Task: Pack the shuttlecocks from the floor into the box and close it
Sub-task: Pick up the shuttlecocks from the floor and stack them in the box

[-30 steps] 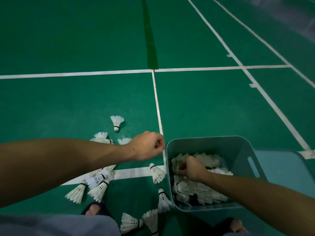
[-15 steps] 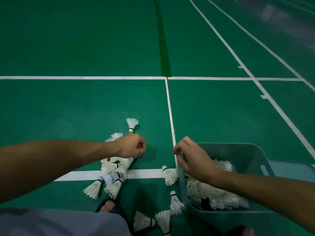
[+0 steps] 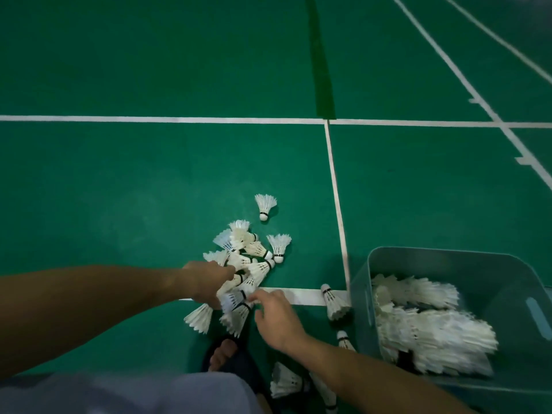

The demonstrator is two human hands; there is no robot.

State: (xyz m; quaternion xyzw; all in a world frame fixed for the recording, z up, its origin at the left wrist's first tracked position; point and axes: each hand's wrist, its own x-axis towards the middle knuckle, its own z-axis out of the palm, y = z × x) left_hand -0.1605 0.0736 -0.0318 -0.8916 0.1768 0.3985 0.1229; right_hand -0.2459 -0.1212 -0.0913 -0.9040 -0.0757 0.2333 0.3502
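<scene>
On the green floor beside the box (image 3: 385,264), both hands reach into the shuttlecock heap (image 3: 248,261), the left hand (image 3: 206,282) apparently gripping some, the right hand (image 3: 276,316) loosely spread; light, crushable feathers favour cork-end holds

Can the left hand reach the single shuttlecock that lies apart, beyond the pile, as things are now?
Probably yes. The left hand is at the pile, and the lone shuttlecock lies just past it on bare floor; nothing covers it, though the arm must stretch over the pile.
</scene>
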